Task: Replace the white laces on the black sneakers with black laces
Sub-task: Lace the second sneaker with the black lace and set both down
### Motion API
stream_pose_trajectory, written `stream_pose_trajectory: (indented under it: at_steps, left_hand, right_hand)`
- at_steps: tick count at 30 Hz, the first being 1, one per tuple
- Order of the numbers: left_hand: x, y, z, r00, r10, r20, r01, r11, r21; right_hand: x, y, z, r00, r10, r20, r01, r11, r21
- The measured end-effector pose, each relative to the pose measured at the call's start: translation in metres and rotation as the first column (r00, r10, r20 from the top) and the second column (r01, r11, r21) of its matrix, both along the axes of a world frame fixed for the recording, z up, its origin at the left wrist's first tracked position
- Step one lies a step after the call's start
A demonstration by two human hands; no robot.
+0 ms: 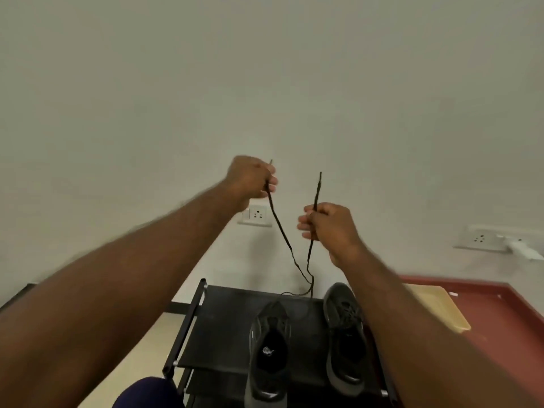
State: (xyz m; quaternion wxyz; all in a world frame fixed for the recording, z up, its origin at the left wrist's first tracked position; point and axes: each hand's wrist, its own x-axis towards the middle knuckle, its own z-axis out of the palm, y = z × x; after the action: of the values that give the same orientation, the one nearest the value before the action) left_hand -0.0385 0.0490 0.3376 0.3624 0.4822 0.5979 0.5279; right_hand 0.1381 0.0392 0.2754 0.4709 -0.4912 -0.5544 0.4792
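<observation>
1. Closest to the person, two black sneakers stand on the top shelf of a black shoe rack [188, 325]. The middle sneaker [269, 346] is open and its tongue lies free. The second sneaker [344, 334], just beside it on the right, seems laced in dark, but it is too blurred to be sure. No white lace shows. Nothing holds the middle sneaker down, so I think a strong pull upward may lift it or tip it off the shelf.

2. The black lace [283, 232] rises from the toe end of the middle sneaker in two strands, which come together just above the shelf. I judge that it passes through the lowest eyelets, though they are too small to see. If one hand pulls more than the other, the lace will slide and one end will become too short for tying. Where the strands meet, they may also twist.

3. The left hand [253, 178] pinches its strand near the tip, with the fingers curled. The right hand [329, 225] grips its strand lower, and a longer piece stands above the fist. Because the grips are unequal, the two lengths are hard to compare.

4. Farthest, a wall socket [257, 214] sits behind the left hand and well apart from the lace.
</observation>
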Motion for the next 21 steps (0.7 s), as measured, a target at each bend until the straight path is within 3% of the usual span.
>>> stream_pose_trajectory:
  at_steps: [2, 4, 6, 7, 9, 12, 15, 18, 21]
  left_hand:
    - [-0.015, 0.002, 0.004, 0.985, 0.155, 0.069, -0.166, 0.965, 0.203]
    - [-0.029, -0.006, 0.01, 0.95, 0.25, 0.188, -0.31, 0.834, 0.456]
    - [-0.039, -0.022, 0.002, 0.943, 0.303, 0.139, -0.324, 0.741, 0.588]
    - [-0.042, -0.028, -0.01, 0.949, 0.311, 0.059, -0.284, 0.752, 0.596]
    - [-0.046, -0.039, -0.052, 0.958, 0.261, -0.119, -0.175, 0.862, 0.476]
    - [-0.046, -0.048, -0.131, 0.907, 0.13, -0.402, -0.092, 0.99, 0.111]
    - [-0.034, -0.068, -0.205, 0.828, -0.099, -0.553, -0.032, 0.974, -0.223]
    - [-0.007, -0.092, -0.262, 0.797, -0.258, -0.546, 0.029, 0.919, -0.392]
    - [0.021, -0.111, -0.299, 0.825, -0.281, -0.49, 0.015, 0.878, -0.478]
  right_hand:
    - [0.008, 0.005, 0.003, 0.99, -0.078, -0.114, 0.09, 0.991, 0.103]
    - [0.02, -0.001, 0.007, 0.96, -0.054, -0.274, 0.108, 0.977, 0.185]
    - [0.031, -0.01, -0.001, 0.917, 0.007, -0.398, 0.049, 0.99, 0.129]
    - [0.035, -0.013, -0.011, 0.924, -0.005, -0.383, 0.029, 0.998, 0.057]
    - [0.039, -0.02, -0.048, 0.969, -0.04, -0.242, 0.009, 0.992, -0.129]
    - [0.041, -0.033, -0.12, 0.996, 0.089, 0.029, -0.074, 0.933, -0.352]
    - [0.041, -0.051, -0.191, 0.91, 0.236, 0.342, -0.073, 0.901, -0.428]
    - [0.027, -0.074, -0.24, 0.718, 0.308, 0.624, -0.075, 0.926, -0.371]
    - [0.011, -0.093, -0.267, 0.721, 0.252, 0.646, 0.011, 0.927, -0.374]
